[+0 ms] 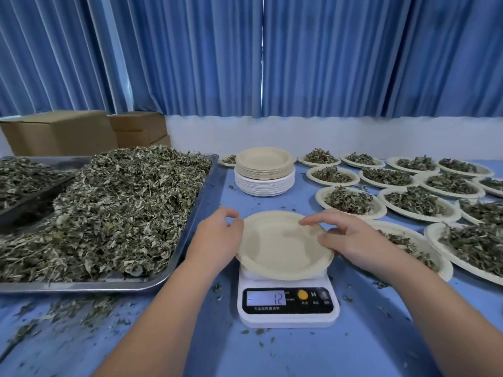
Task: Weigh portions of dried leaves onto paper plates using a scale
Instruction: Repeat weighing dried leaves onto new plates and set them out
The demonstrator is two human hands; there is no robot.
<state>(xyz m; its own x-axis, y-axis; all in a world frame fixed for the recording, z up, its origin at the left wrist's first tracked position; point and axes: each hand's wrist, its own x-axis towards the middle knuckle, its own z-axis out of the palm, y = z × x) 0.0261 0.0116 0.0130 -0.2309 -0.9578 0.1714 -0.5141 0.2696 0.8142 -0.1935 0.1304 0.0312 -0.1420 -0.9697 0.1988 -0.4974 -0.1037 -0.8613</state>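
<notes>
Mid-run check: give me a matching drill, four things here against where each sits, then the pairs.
1. empty beige paper plate
2. stack of beige and white paper plates
3. large steel tray of dried leaves
4. brown cardboard boxes

A. far left, by the blue curtain
B. on the white digital scale
C. beside the scale, on its left
D. behind the scale

Pairs: 1-B, 2-D, 3-C, 4-A.
</notes>
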